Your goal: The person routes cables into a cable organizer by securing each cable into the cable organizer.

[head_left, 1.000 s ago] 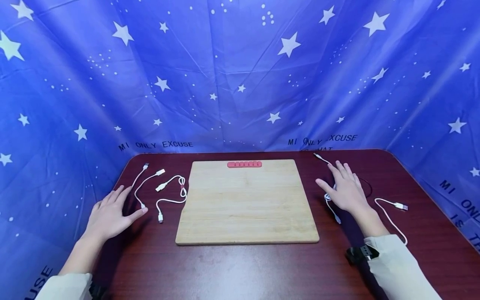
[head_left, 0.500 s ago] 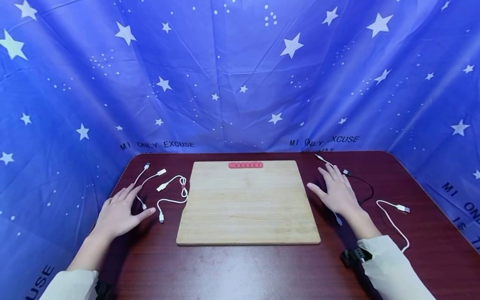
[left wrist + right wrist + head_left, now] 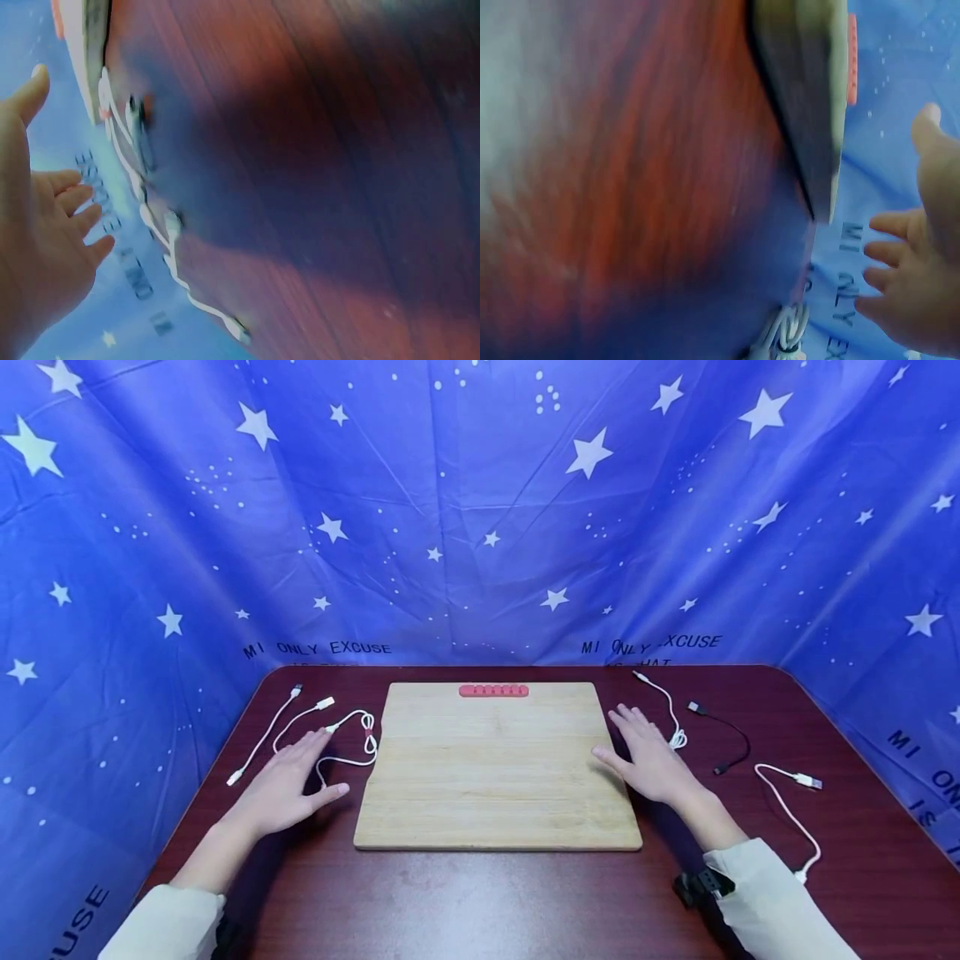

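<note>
My left hand (image 3: 281, 789) hovers with fingers extended over the left part of the table, covering parts of two white USB cables. One is a looped cable (image 3: 370, 739) with a red tie; the other has its white plug (image 3: 325, 703) showing. My right hand (image 3: 654, 762) is spread above the right edge of the wooden board (image 3: 495, 777), holding nothing. A red strip with several slots (image 3: 493, 691), like a cable clip holder, lies at the board's far edge. In the right wrist view, the right hand (image 3: 911, 277) appears beside the board, fingers slightly bent.
Another white USB cable (image 3: 264, 737) lies at the far left. On the right are a bundled white cable (image 3: 677, 739), a short black USB cable (image 3: 738, 735) and a curved white cable (image 3: 797, 821). A blue star-patterned curtain (image 3: 450, 510) surrounds the dark red table (image 3: 480, 902).
Both hands have moved inward, the left rightward and the right leftward to the board's edge. The black cable and the white bundle are uncovered; the looped cable is now partly hidden.
</note>
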A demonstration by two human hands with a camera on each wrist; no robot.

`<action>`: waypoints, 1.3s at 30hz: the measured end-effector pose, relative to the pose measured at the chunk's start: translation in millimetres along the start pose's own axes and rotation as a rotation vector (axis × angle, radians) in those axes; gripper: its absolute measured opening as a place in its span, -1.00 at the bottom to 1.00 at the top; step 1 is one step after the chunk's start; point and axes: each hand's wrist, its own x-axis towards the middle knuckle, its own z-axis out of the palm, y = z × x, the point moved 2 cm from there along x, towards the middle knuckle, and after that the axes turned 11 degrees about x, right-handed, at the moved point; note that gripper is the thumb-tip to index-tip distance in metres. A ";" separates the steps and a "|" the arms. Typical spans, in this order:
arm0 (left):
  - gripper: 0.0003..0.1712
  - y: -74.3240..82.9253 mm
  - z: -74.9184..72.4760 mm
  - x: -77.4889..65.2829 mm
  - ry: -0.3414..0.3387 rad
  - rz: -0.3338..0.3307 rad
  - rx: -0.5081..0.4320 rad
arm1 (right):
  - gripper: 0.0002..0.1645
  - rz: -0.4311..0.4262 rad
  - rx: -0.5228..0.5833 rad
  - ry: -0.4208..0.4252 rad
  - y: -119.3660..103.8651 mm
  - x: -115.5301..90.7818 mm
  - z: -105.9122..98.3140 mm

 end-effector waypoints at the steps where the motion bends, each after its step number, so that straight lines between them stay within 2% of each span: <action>1: 0.03 4.1 1.0 1.3 -0.003 0.019 -0.008 | -0.05 -0.020 0.010 -0.017 -2.4 -0.5 2.3; 8: 0.03 35.4 9.4 9.8 -0.018 0.148 -0.030 | -0.02 -0.143 0.041 -0.074 -20.2 -6.7 18.3; 15: -0.01 58.5 13.8 16.9 -0.019 0.235 -0.043 | -0.02 -0.201 0.013 -0.094 -32.3 -13.7 30.0; 29: -0.06 73.6 17.5 24.3 -0.050 0.297 -0.047 | 0.04 -0.263 -0.046 -0.134 -40.5 -21.1 36.8; 39: -0.04 77.0 21.3 23.5 -0.065 0.286 -0.068 | 0.05 -0.288 -0.028 -0.145 -40.1 -22.3 37.3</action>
